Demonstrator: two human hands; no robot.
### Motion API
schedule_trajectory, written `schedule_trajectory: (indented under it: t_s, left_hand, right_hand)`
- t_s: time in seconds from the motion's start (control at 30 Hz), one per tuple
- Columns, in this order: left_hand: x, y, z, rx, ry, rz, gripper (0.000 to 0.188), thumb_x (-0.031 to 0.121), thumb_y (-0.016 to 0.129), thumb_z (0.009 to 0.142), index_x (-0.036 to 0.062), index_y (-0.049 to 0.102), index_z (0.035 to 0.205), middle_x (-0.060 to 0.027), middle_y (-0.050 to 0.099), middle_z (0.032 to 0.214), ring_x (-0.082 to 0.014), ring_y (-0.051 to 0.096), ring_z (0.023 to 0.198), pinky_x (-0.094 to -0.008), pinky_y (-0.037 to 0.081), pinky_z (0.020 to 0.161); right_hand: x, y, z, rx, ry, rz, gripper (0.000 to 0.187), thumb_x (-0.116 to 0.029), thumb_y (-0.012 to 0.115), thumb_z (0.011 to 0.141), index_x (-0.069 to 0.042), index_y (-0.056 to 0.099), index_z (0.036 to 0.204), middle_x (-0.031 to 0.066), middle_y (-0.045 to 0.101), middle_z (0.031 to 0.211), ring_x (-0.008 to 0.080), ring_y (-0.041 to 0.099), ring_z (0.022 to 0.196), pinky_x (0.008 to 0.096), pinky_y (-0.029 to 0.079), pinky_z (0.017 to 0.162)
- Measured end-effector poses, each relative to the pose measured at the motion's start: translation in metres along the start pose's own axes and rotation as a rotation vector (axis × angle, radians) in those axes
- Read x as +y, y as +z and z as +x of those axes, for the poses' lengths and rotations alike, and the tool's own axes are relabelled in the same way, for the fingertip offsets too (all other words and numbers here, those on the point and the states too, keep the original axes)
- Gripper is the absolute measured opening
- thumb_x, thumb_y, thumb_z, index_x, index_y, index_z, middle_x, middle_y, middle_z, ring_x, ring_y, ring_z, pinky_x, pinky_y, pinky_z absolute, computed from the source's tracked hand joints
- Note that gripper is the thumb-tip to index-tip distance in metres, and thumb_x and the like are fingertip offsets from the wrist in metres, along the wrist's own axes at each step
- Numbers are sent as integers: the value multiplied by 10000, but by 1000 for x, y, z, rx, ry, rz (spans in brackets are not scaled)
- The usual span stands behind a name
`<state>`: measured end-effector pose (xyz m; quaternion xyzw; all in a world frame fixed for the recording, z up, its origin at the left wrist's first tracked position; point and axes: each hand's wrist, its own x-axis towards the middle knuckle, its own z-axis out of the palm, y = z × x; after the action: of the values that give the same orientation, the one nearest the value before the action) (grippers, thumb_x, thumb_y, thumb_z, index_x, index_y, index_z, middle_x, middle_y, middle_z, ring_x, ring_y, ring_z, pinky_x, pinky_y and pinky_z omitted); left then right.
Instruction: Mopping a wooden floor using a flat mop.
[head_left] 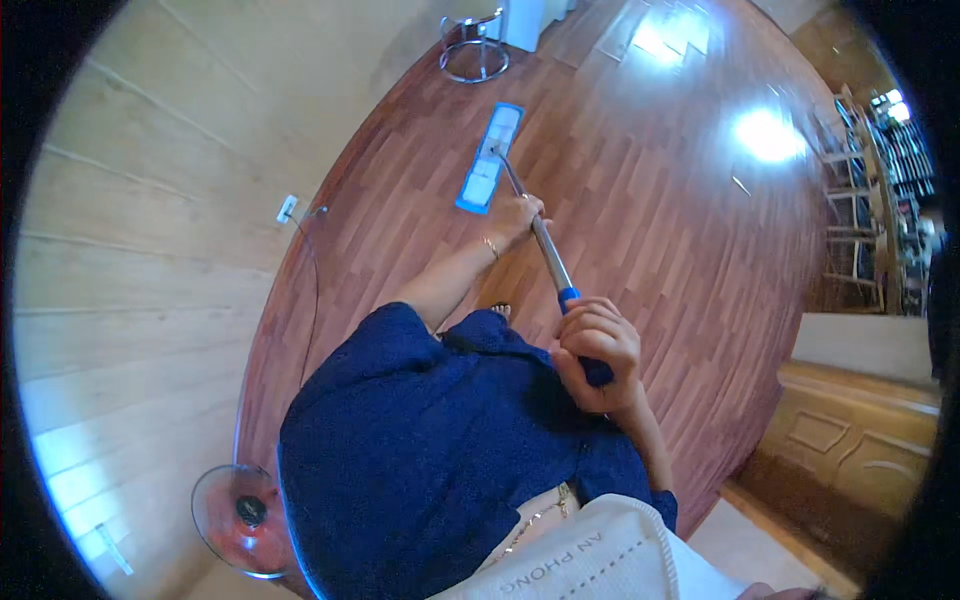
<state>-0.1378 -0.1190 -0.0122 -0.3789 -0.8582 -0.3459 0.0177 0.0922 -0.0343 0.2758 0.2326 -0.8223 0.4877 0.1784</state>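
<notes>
Fingers, right hand (605, 350): curled shut around the blue grip (568, 296) at the near end of the mop pole (553, 255).
Fingers, left hand (515, 218): closed around the same pole lower down, nearer the floor; their undersides are hidden.
Mop head (478, 190): laid on the wooden floor (650, 260) ahead of the body, its pale top edged in blue, well apart from both hands; it is joined to the far end of the pole.
Done: the mop is held two-handed and its head is set down on the boards, so the work is judged to be under way.
Left: no border between wiped and unwiped boards can be made out, so the share remaining cannot be told.
Bright patches: taken as reflected light rather than as proof of wet boards.
Pale scrap (740, 186): left lying on the floor to the right, well apart from the mop head.
Wall side: a dark cable (317, 290) is seen along the floor's left edge, and a stool (473, 70) is placed beyond the mop head; whether the boards beneath have been wiped cannot be judged.
</notes>
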Motion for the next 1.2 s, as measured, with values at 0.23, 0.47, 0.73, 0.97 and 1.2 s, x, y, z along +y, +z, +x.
schedule_trajectory:
  t_s: [0.23, 0.47, 0.73, 0.97, 1.2]
  left_hand:
    - [75, 0, -42, -101, 98, -165, 308, 388, 696, 774, 88, 640, 731, -140, 642, 761, -333, 640, 717, -435, 495, 621]
    - [146, -66, -70, -442, 159, -265, 328, 359, 694, 782, 63, 652, 917, -145, 663, 894, -342, 640, 850, -444, 503, 744]
    - [191, -292, -121, -362, 320, -1123, 727, 206, 766, 752, 45, 421, 1371, -189, 466, 1365, -292, 437, 1288, -445, 314, 1074]
    - [230, -307, -148, -77, 638, -479, 326, 205, 820, 712, 109, 636, 964, -36, 674, 803, -198, 671, 766, -396, 488, 832]
    - [204, -333, -132, -48, 700, -559, 205, 206, 755, 776, 101, 619, 888, -57, 665, 768, -216, 678, 740, -427, 493, 799]
  right_hand:
    - [-63, -14, -1, 19, -186, -22, 211, -162, 777, 651, -97, 586, 710, 44, 572, 637, 224, 587, 579, 339, 463, 592]
    - [-76, 4, 2, 103, -385, -53, 324, -287, 813, 676, -97, 618, 851, 55, 606, 709, 238, 606, 624, 366, 485, 632]
    - [78, 82, -39, 201, 120, -116, 320, -320, 795, 699, -85, 579, 718, 100, 599, 693, 315, 610, 686, 402, 451, 609]
    - [231, 148, -107, 70, 278, -201, 327, -259, 748, 777, -73, 540, 608, 103, 496, 552, 282, 522, 521, 379, 397, 505]
    - [221, 170, -98, 279, 398, -323, 287, -355, 709, 755, -141, 588, 608, 80, 627, 682, 285, 615, 741, 432, 413, 711]
